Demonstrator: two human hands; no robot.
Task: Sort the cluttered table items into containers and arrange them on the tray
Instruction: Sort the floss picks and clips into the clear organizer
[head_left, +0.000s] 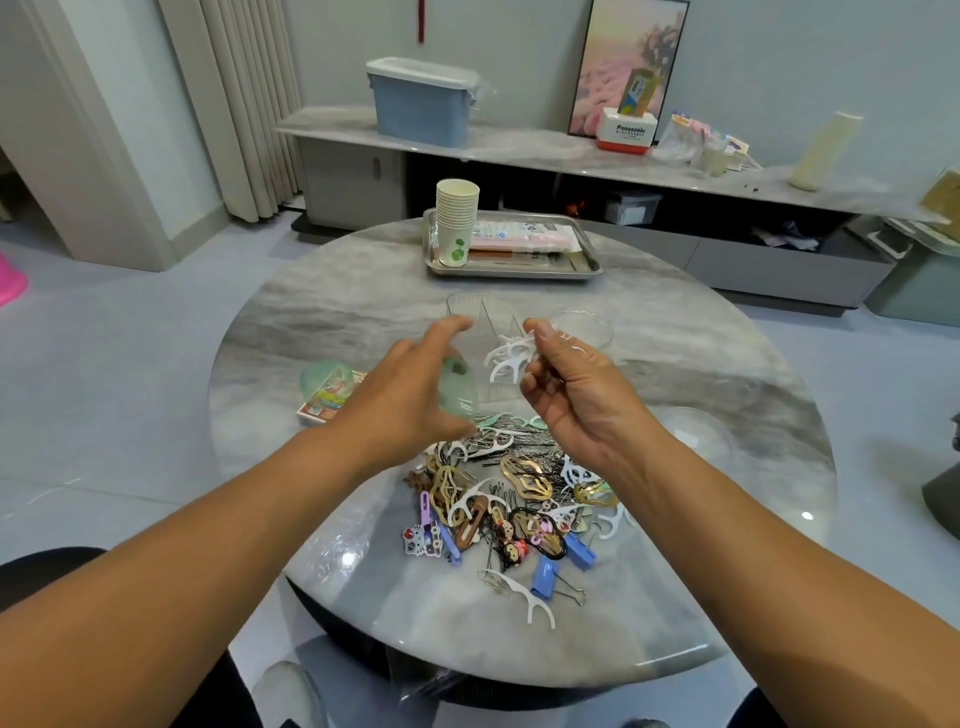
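Two hands above a round marble table (322, 312), sorting small items.

The right hand (576, 384) pinches a bunch of white floss picks (506, 356) over a clear container (485, 332) at centre; the left hand (410, 384) is spread, fingers relaxed, holding nothing. The clutter pile (514, 499) of hair clips and binder clips lies at 6 o'clock; the metal tray (584, 270) with paper cups (456, 221) stands at 12 o'clock.

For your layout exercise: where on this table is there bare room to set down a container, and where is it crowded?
Bare marble lies left of the tray, above the card box, and along the table's right side beyond the clear lid. It is crowded near the front, where the clip pile sits below both hands.
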